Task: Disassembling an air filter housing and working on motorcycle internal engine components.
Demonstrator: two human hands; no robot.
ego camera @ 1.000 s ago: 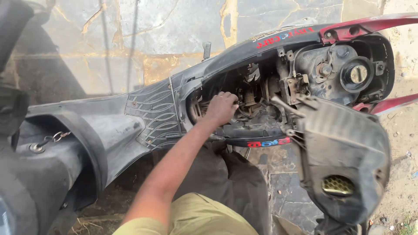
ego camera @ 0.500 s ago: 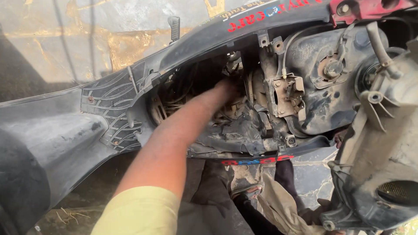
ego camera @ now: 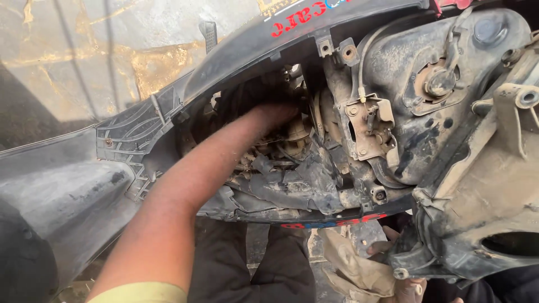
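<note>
Left forearm enters from the lower left in a yellow-green sleeve [ego camera: 140,293] and runs up and right into the opened body of a scooter; the left hand [ego camera: 275,115] is sunk into the engine bay [ego camera: 264,140], fingers hidden behind wiring and dusty parts, so whether they are apart or closed on anything cannot be told. The arm lies angled this way, I judge, because the only way in is the long slot between the upper black panel [ego camera: 252,50] and the lower rim. Below the forearm: dark trousers [ego camera: 247,264] and, to the right of them, a dirty tan cloth [ego camera: 348,264]. At the bottom right edge the right hand [ego camera: 404,289] shows only in part, touching the cloth under the grey housing; its hold cannot be read either. Left of the buried hand, the ribbed footboard [ego camera: 135,146] flanks the opening. Just right of the hand, a tan metal latch bracket [ego camera: 368,129] and cables crowd the reach; right again, the dusty fuel tank [ego camera: 443,78] with its round fitting. Beyond the upper panel: a stained wall [ego camera: 112,50].
</note>
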